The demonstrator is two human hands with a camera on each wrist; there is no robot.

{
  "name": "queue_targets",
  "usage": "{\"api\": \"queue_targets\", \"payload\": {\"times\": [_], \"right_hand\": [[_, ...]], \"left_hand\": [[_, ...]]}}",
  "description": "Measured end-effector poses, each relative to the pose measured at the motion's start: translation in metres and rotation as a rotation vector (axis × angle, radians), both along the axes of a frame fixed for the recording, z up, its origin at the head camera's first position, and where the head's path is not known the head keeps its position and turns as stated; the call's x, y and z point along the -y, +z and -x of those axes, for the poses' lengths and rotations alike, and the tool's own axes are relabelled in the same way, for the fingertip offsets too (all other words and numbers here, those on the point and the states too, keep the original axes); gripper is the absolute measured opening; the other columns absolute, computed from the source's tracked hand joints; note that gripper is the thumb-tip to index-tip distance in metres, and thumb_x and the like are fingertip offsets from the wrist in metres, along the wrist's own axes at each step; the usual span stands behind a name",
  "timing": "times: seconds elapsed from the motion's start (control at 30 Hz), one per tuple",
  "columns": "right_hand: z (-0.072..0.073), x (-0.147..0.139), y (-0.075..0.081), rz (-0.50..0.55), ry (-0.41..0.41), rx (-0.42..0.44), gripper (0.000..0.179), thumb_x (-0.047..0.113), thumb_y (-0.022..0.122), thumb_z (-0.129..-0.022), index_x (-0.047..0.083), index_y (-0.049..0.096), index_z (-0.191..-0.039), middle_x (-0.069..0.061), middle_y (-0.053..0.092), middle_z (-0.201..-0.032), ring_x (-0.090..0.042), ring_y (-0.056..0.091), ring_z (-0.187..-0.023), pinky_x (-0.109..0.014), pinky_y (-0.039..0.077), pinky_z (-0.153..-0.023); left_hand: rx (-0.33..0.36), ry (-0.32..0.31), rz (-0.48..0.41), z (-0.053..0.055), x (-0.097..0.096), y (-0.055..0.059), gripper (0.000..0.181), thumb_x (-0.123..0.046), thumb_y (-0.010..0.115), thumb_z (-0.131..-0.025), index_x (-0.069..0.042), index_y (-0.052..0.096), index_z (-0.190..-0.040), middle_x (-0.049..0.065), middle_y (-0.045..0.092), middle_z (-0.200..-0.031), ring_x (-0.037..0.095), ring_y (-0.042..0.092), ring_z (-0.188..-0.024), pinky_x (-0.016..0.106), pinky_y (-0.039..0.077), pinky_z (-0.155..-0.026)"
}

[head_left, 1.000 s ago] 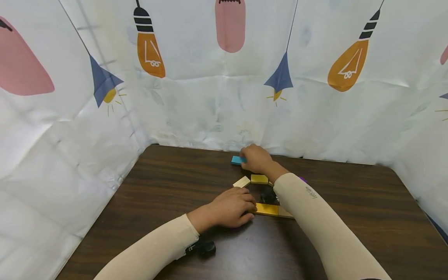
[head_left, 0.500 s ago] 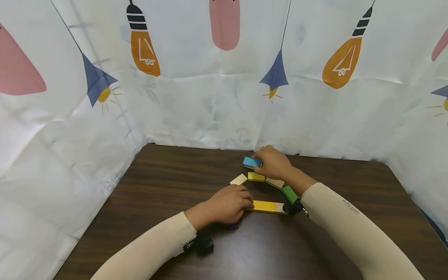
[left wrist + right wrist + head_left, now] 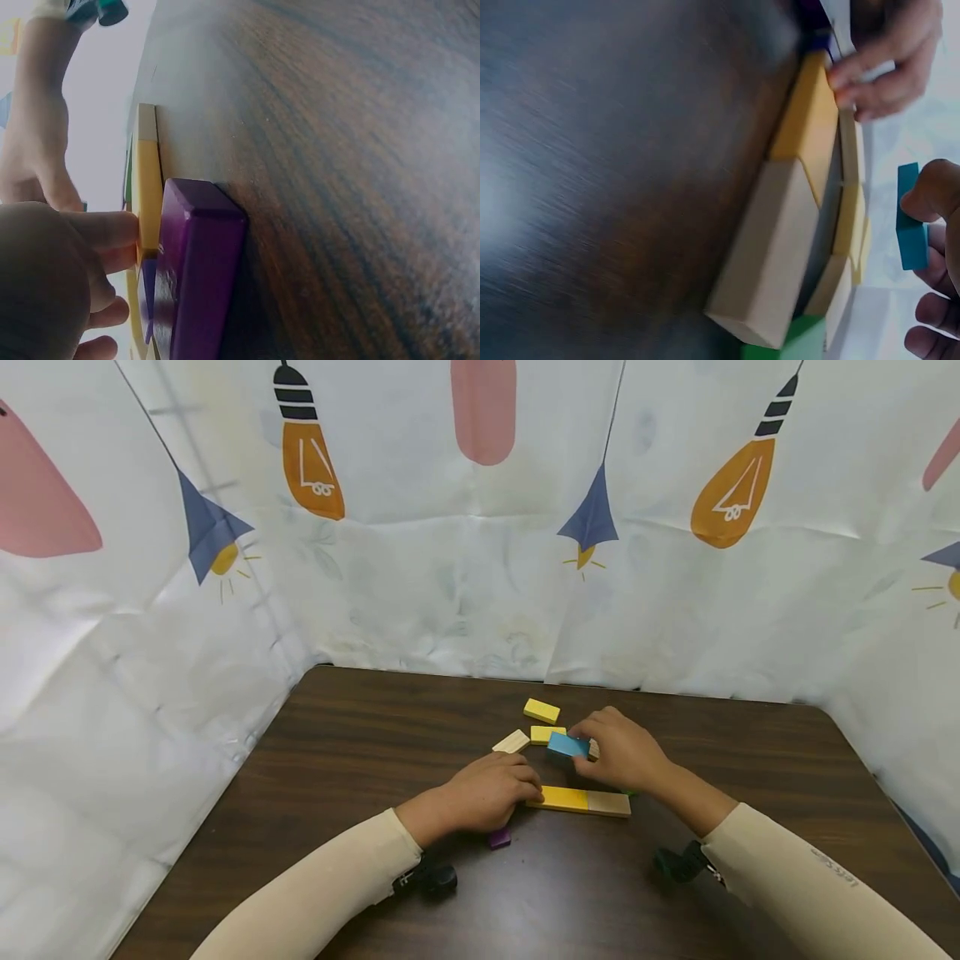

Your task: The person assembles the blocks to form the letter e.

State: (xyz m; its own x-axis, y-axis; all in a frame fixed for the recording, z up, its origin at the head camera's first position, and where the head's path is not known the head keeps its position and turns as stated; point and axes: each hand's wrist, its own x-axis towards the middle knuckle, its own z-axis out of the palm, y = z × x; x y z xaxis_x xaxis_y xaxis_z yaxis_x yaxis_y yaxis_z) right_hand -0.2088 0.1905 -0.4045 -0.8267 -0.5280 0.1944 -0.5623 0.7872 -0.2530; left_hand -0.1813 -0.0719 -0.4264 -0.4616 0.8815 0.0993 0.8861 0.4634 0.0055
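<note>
My right hand [image 3: 626,750] pinches a blue wooden block [image 3: 567,744] between thumb and fingers, lifted off the table in the right wrist view. My left hand [image 3: 483,793] has its fingertips touching the orange block [image 3: 564,798], which lies end to end with a plain wood block [image 3: 608,803] in a straight row. Just in front of the left hand sits a dark purple block [image 3: 202,277]. Behind the row, a pale block [image 3: 512,742] and a yellow block [image 3: 548,735] form part of a curve. A green block [image 3: 802,341] is mostly hidden by the right hand in the head view.
Another yellow block [image 3: 542,710] lies alone behind the curve. The brown table [image 3: 390,727] ends at a white patterned curtain [image 3: 420,577] at the back and left. A small black camera hangs under each wrist.
My right hand has brought the blue block from the table's back edge toward me and to the right, uncovering the rear yellow block. The left hand stays nearly in place.
</note>
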Motion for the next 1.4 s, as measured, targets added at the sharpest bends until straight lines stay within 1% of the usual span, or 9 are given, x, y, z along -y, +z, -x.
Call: {"api": "queue_targets", "payload": {"times": [0.1, 0.3, 0.4, 0.5, 0.63, 0.8, 1.0, 1.23, 1.4], "right_hand": [[-0.012, -0.003, -0.002, 0.013, 0.01, -0.019, 0.033, 0.027, 0.081, -0.085, 0.011, 0.075, -0.114, 0.0, 0.068, -0.107, -0.023, 0.058, -0.103, -0.036, 0.053, -0.074], [-0.036, -0.009, -0.004, 0.06, 0.014, -0.05, 0.029, 0.025, 0.083, -0.082, 0.013, 0.076, -0.108, 0.003, 0.067, -0.102, -0.017, 0.055, -0.093, -0.031, 0.048, -0.067], [-0.049, -0.012, -0.006, 0.071, 0.022, -0.059, 0.029, 0.025, 0.083, -0.081, 0.014, 0.076, -0.107, 0.006, 0.066, -0.101, -0.013, 0.054, -0.091, -0.029, 0.05, -0.069], [-0.06, -0.012, -0.009, 0.063, 0.047, -0.066, 0.031, 0.027, 0.084, -0.08, 0.015, 0.075, -0.107, 0.008, 0.065, -0.102, -0.011, 0.055, -0.093, -0.029, 0.052, -0.072], [-0.071, -0.01, -0.015, 0.055, 0.081, -0.067, 0.031, 0.028, 0.085, -0.08, 0.016, 0.075, -0.107, 0.008, 0.066, -0.104, -0.01, 0.055, -0.095, -0.031, 0.054, -0.074], [-0.08, -0.006, -0.018, 0.062, 0.102, -0.041, 0.03, 0.028, 0.085, -0.079, 0.018, 0.074, -0.105, 0.011, 0.065, -0.101, -0.008, 0.053, -0.094, -0.029, 0.052, -0.072], [-0.089, 0.002, -0.02, 0.052, 0.136, -0.015, 0.03, 0.029, 0.084, -0.08, 0.02, 0.074, -0.107, 0.013, 0.063, -0.101, -0.008, 0.052, -0.093, -0.027, 0.05, -0.07], [-0.093, 0.013, -0.026, 0.016, 0.193, 0.023, 0.029, 0.033, 0.083, -0.081, 0.02, 0.073, -0.105, 0.013, 0.063, -0.1, -0.008, 0.053, -0.094, -0.03, 0.051, -0.075], [-0.096, 0.021, -0.03, 0.0, 0.21, 0.066, 0.028, 0.034, 0.082, -0.083, 0.02, 0.073, -0.106, 0.014, 0.062, -0.1, -0.007, 0.054, -0.095, -0.029, 0.051, -0.077]], "left_hand": [[0.004, 0.004, 0.003, 0.0, 0.0, 0.0, 0.032, -0.006, 0.059, -0.1, -0.024, 0.077, -0.118, -0.009, 0.069, -0.12, 0.015, 0.058, -0.116, 0.033, 0.046, -0.103], [0.025, 0.016, 0.014, -0.001, -0.001, 0.001, 0.032, -0.006, 0.058, -0.099, -0.023, 0.077, -0.118, -0.008, 0.069, -0.121, 0.015, 0.058, -0.116, 0.032, 0.046, -0.103], [0.025, 0.017, 0.012, 0.0, -0.001, 0.002, 0.032, -0.005, 0.058, -0.099, -0.023, 0.077, -0.118, -0.008, 0.068, -0.121, 0.015, 0.058, -0.116, 0.032, 0.046, -0.103], [0.021, 0.018, 0.008, 0.0, 0.0, 0.002, 0.033, -0.005, 0.058, -0.098, -0.023, 0.077, -0.117, -0.008, 0.068, -0.121, 0.015, 0.058, -0.116, 0.032, 0.046, -0.103], [0.023, 0.023, 0.006, -0.001, 0.001, 0.003, 0.032, -0.005, 0.059, -0.098, -0.023, 0.077, -0.117, -0.009, 0.069, -0.12, 0.014, 0.058, -0.117, 0.033, 0.046, -0.103], [0.036, 0.028, 0.006, -0.001, 0.0, 0.003, 0.031, -0.006, 0.06, -0.099, -0.023, 0.077, -0.118, -0.009, 0.069, -0.12, 0.014, 0.058, -0.117, 0.033, 0.045, -0.105], [0.04, 0.025, 0.006, 0.0, -0.001, 0.002, 0.03, -0.007, 0.059, -0.1, -0.023, 0.077, -0.118, -0.008, 0.069, -0.12, 0.014, 0.058, -0.116, 0.033, 0.044, -0.106], [0.031, 0.018, -0.002, 0.0, -0.001, 0.001, 0.029, -0.008, 0.06, -0.1, -0.024, 0.078, -0.118, -0.008, 0.069, -0.12, 0.014, 0.058, -0.115, 0.033, 0.045, -0.105], [0.024, 0.024, 0.007, 0.0, -0.001, 0.001, 0.029, -0.009, 0.06, -0.1, -0.024, 0.077, -0.118, -0.009, 0.069, -0.12, 0.014, 0.058, -0.116, 0.033, 0.044, -0.107]]}}
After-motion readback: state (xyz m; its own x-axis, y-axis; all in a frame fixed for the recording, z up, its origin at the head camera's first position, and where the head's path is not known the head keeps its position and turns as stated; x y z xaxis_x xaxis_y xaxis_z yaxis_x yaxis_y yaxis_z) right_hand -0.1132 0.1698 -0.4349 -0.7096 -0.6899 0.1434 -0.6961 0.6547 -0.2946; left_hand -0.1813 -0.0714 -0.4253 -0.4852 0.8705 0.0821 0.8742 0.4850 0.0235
